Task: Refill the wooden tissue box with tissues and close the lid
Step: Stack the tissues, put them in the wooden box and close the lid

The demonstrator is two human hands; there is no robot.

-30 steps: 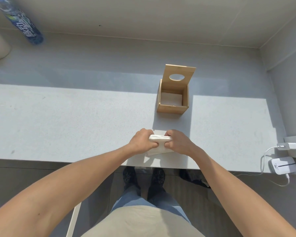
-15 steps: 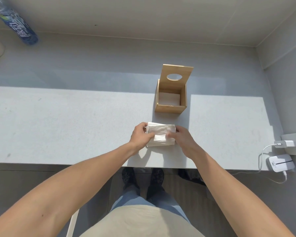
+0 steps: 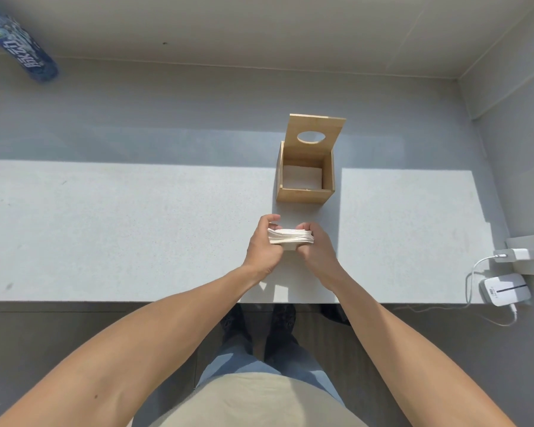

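Between both hands [image 3: 290,241], white tissue stack [image 3: 290,236]

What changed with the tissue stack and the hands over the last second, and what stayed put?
The tissue stack, first pressed near the counter's front edge, has been lifted and carried toward the wooden tissue box. The left hand and right hand went with it, gripping its two ends throughout. The box has not moved, its lid still upright and open.

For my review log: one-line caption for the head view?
Both hands, left hand and right hand, hold a tissue stack before the open wooden box.
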